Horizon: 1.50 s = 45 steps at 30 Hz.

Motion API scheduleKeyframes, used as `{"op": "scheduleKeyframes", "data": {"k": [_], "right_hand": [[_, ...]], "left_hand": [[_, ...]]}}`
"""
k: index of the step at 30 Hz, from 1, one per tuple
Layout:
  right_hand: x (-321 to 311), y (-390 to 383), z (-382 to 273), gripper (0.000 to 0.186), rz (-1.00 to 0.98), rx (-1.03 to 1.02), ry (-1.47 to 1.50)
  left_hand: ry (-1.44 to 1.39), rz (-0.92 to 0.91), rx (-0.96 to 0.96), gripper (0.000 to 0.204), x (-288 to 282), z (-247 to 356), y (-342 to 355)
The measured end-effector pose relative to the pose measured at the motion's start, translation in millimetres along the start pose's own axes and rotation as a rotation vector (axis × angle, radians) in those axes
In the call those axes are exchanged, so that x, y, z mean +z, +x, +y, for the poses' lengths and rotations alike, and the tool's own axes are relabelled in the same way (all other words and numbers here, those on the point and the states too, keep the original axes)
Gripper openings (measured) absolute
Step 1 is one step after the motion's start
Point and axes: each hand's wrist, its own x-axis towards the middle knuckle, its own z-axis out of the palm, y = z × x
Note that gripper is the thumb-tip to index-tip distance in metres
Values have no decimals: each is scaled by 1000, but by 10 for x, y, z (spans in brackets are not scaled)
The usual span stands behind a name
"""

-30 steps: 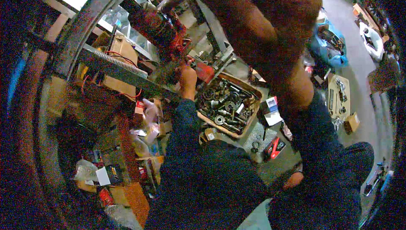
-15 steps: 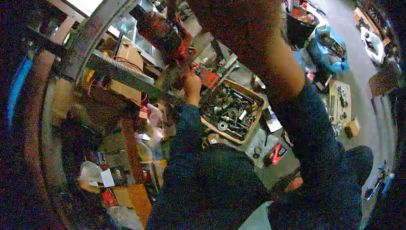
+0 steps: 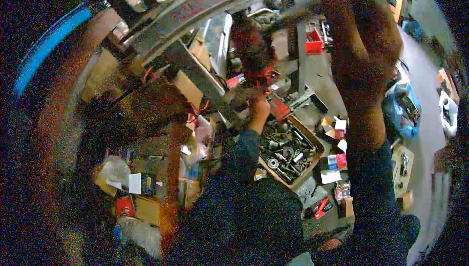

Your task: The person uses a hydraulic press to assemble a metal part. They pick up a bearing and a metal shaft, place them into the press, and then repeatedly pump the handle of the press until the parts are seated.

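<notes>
A red jack-like tool (image 3: 254,51), dark along its upper body, stands inside a grey metal frame (image 3: 195,9). My left hand (image 3: 260,108) is at its lower end, fingers curled against it; what they pinch is hidden. High at the upper right, close to the camera, my right hand (image 3: 364,31) is closed around the end of a dark bar (image 3: 293,16) that slants down toward the red tool. Below my left hand, a red metal block (image 3: 279,108) lies beside a rectangular tray (image 3: 318,154) of greasy metal parts.
Small boxes (image 3: 337,161) and a red-and-black packet (image 3: 321,209) lie right of the tray. Farther right is a blue bag (image 3: 408,112) of parts. A red bin (image 3: 313,42) stands beyond. Cartons (image 3: 146,210) and plastic wrapping crowd the left, with red wires (image 3: 195,107) above.
The view has shifted, so the frame, tool and tray appear farther right. My right arm has straightened and its hand has swung to the right. My left hand stays at the red tool.
</notes>
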Motion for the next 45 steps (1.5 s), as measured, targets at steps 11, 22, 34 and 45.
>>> {"op": "scheduleKeyframes", "data": {"k": [11, 22, 34, 45], "right_hand": [[77, -869, -325, 19, -81, 73, 46], [-36, -2278, -229, 17, -429, 92, 92], [-102, -1945, -87, 17, -309, 109, -13], [-205, 215, -268, 15, 106, -307, -493]], "left_hand": [[53, 5, -133, 41, -535, -309, -16], [45, 24, -142, 39, -451, -315, -79], [34, -16, -180, 37, -213, -499, -78], [142, 6, -28, 47, -559, -335, 55]]}}
